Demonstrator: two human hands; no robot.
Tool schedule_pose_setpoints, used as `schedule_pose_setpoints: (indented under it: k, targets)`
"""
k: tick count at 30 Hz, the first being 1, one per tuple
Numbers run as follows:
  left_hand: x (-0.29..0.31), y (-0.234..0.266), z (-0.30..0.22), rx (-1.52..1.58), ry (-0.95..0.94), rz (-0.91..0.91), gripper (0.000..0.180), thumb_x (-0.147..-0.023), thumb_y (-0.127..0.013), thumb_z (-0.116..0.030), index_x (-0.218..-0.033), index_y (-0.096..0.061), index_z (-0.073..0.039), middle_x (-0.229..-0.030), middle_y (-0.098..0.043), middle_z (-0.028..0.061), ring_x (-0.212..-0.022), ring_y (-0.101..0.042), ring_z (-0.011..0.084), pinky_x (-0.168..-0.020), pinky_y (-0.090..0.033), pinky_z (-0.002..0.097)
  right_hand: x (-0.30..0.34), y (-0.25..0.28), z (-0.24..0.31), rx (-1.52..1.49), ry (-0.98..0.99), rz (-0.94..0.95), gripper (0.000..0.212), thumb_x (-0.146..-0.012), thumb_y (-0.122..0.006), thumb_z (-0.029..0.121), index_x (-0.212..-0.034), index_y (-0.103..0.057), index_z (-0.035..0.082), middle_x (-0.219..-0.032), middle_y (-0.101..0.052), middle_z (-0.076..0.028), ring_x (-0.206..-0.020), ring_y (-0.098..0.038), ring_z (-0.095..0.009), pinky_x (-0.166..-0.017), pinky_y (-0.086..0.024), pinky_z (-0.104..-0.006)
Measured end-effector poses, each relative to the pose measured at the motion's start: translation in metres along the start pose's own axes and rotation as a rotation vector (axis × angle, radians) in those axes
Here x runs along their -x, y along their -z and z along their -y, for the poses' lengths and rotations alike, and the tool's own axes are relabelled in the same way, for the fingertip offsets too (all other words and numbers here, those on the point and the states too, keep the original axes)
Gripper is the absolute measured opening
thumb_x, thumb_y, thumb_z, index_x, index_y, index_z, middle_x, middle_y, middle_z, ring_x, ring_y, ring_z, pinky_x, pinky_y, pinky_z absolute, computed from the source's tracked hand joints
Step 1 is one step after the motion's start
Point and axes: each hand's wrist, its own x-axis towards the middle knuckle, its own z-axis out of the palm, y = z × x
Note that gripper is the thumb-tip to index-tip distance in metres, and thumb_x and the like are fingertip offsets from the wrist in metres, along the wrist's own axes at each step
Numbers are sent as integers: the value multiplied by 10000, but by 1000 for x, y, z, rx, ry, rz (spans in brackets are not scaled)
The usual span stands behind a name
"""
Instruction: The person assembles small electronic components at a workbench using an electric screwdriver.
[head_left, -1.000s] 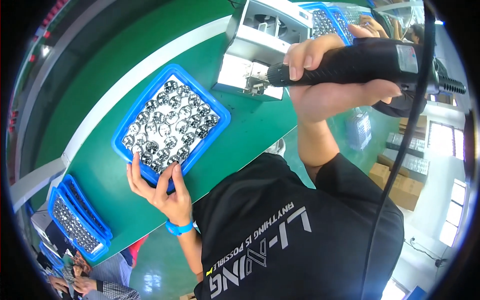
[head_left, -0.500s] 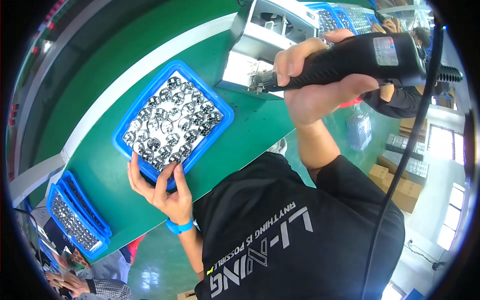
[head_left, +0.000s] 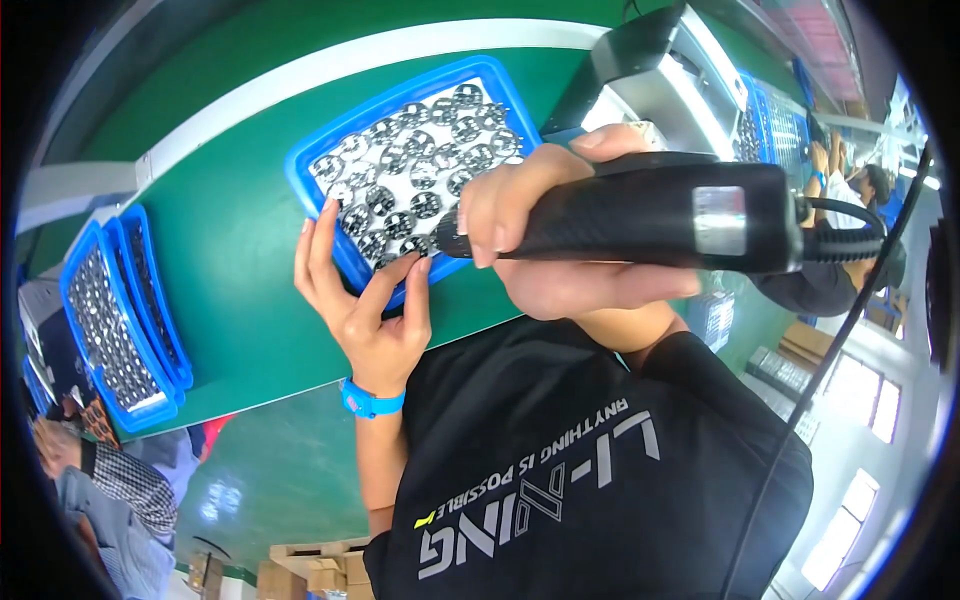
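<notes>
My right hand (head_left: 540,220) is wrapped around a black electric screwdriver (head_left: 640,215), held almost level with its cable off the right end. The screwdriver's front end reaches over the near rim of a blue tray (head_left: 302,160), beside a small round silver-and-black part (head_left: 414,246). Whether the bit touches that part is hard to see. The thumb and index finger of my left hand (head_left: 370,320) are closed at the same part's near edge, while its other fingers spread over the tray's left rim. Several similar round parts (head_left: 423,174) lie on the tray's white lining.
Behind the tray's right side stands an open-fronted machine (head_left: 650,85) with a lit inside. More blue trays of small parts (head_left: 110,330) sit at the green table's (head_left: 235,270) left end. A black cable (head_left: 810,390) hangs down the right. Other people work at both sides.
My right hand has brought the screwdriver from the machine's front to the tray's near edge. My left hand keeps its place at the tray corner. The whole view has shifted.
</notes>
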Motion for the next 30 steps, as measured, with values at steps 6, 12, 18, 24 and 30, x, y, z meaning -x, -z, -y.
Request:
schedule_pose_setpoints:
  k: [6,12,18,24,30]
  targets:
    - [2,1,2,26,-1,-11,98,-688,-809,-104,-778,-770,-105,-1454,-475,222,-1351,-377,454,-1112,-305,515,8,-3,-14,141,-79,81,1011,-713,-399,939,-1313,-331,129,-701,-564,-130,-469,-511,-232,-475,-454,-359]
    - [2,2,4,33,-1,-13,84,-692,-810,-112,-762,-762,-106,-1457,-474,218,-1357,-371,456,-1107,-317,519,9,-3,-15,95,-44,126,976,-734,-394,928,-1305,-332,138,-719,-569,-130,-487,-527,-236,-495,-466,-375]
    - [1,1,6,33,-5,-14,84,-692,-808,-115,-760,-760,-108,-1450,-482,216,-1350,-375,461,-1107,-318,524,2,-15,-5,173,-306,140,909,-725,-579,820,-1247,-375,104,-717,-583,-119,-519,-552,-220,-519,-488,-349]
    - [1,0,2,9,-7,-16,74,-709,-789,-84,-767,-748,-63,-1444,-490,217,-1344,-385,463,-1098,-315,542,-1,-22,-19,159,-368,5,835,-793,-652,716,-1271,-362,97,-674,-563,-91,-518,-551,-168,-516,-486,-292]
    - [-4,0,-4,-3,-23,19,89,-697,-802,-106,-774,-760,-120,-1425,-506,213,-1326,-396,462,-1093,-326,536,-11,-17,-3,329,-288,-139,908,-845,-520,754,-1446,-215,145,-666,-560,-97,-499,-550,-171,-504,-488,-287]
